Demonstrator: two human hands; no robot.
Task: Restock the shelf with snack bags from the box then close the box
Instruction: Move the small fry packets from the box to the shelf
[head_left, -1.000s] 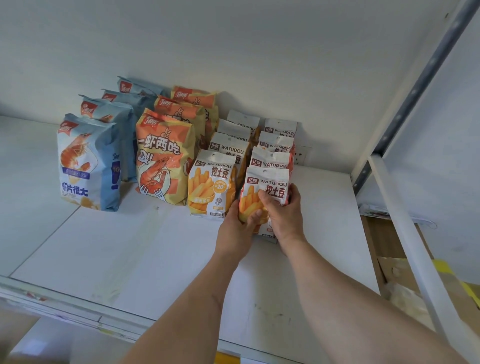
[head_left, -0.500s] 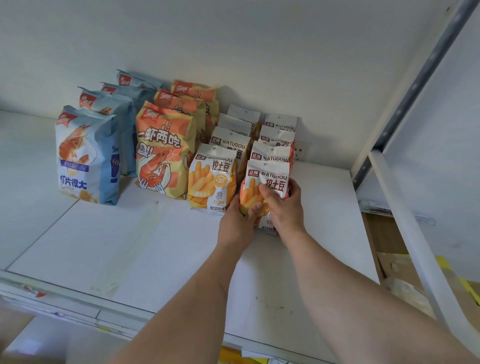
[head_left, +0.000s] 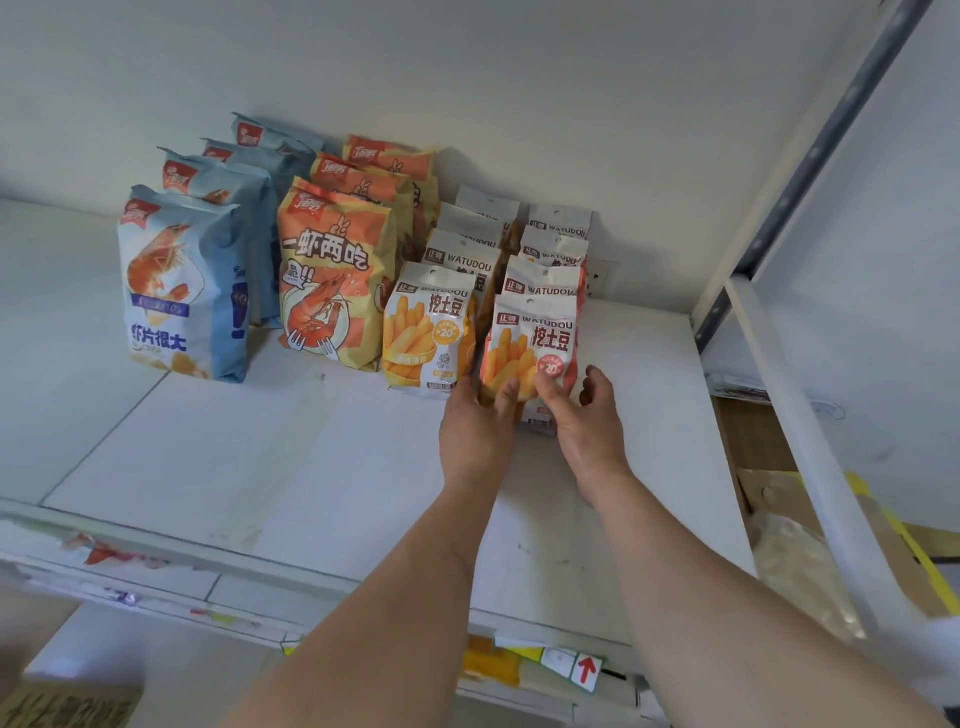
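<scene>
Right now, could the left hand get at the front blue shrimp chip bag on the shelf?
Probably yes: the left hand is at the red fries bag, and bare white shelf lies before the front blue shrimp chip bag.

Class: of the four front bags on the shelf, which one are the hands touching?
The red fries bag, rightmost in front. Both hands' fingers rest on its lower part; the others stand untouched.

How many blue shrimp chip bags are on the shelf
4, in one row at the shelf's left: front bag, second, third, and rearmost by the wall. Any more behind them would be hidden.
</scene>
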